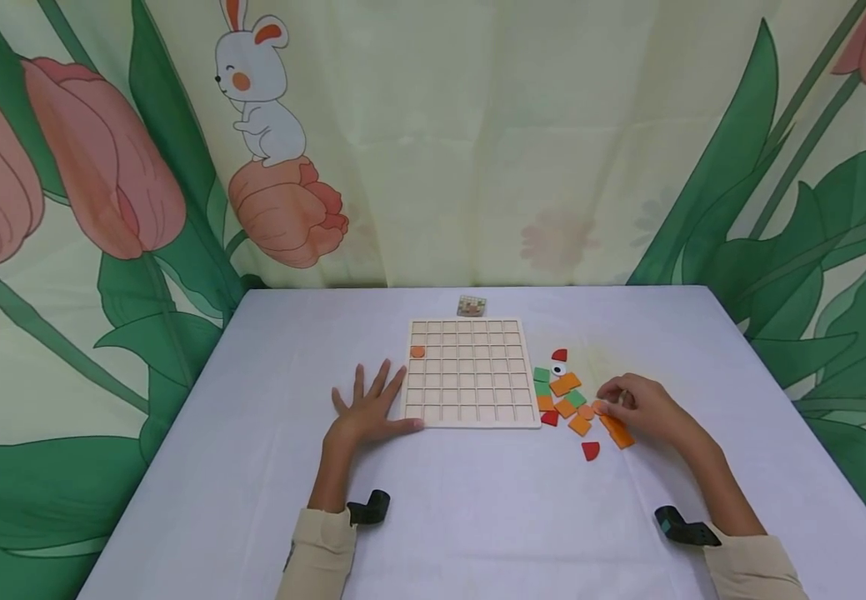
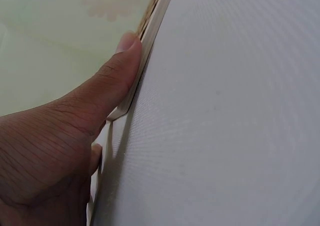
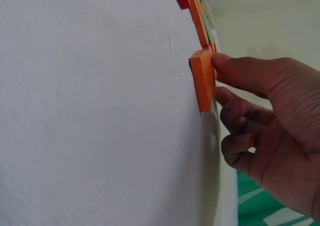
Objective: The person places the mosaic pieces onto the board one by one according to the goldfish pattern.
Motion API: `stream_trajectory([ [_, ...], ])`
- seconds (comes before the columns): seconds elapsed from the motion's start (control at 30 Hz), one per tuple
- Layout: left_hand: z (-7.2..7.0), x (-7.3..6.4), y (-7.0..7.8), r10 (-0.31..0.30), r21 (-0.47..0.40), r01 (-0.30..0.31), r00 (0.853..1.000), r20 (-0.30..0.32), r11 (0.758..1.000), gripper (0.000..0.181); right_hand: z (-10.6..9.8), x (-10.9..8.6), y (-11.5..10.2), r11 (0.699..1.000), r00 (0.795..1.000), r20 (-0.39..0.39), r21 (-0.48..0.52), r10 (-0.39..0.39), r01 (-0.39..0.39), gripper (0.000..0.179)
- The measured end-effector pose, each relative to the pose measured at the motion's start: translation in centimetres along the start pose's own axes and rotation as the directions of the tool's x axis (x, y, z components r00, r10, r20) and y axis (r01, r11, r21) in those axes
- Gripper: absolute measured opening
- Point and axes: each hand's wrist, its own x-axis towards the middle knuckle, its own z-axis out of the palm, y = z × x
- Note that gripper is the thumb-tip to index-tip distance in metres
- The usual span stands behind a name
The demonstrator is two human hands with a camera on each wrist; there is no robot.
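I find the orange disc (image 1: 598,407) below right of frame centre, at the fingertips of my right hand (image 1: 646,406), beside an orange block (image 1: 618,433); whether pinched, I cannot tell. Step in hand, I judge: picking out a piece. Next move calls for a firm pinch. My left hand (image 1: 367,417) is spread, thumb on the lower edge of the board (image 1: 470,377), mid-frame.

Coloured tiles (image 1: 565,383) lie beside pale gridded board (image 1: 470,379)

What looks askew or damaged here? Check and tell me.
No damage shows. The loose pieces lie jumbled at odd angles beside the board, and one red piece sits apart from the rest: untidy rather than alarming.
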Motion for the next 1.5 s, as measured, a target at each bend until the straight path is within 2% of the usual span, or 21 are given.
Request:
stream_trajectory([
  [0.27,0.04,0.24,-0.25,0.004,-0.003,-0.004,1.0,-0.01,1.0,0.102,-0.09,-0.1,-0.14,1.0,0.999,0.039,0.015,-0.006,0.005,0.029],
  [0.6,0.19,0.26,-0.11,0.006,0.0,-0.006,1.0,-0.003,1.0,0.103,-0.03,-0.22,-0.16,1.0,0.999,0.039,0.001,0.011,-0.011,0.026],
  [0.8,0.2,0.32,-0.05,0.007,0.005,-0.007,1.0,-0.013,1.0,0.103,0.0,-0.04,-0.05,1.0,0.999,0.034,-0.008,-0.014,0.014,0.024],
  [1.5,0.42,0.48,-0.34,0.012,-0.004,-0.012,1.0,-0.012,1.0,0.103,-0.01,0.5,-0.17,1.0,1.0,0.029,-0.019,-0.003,0.004,0.027],
])
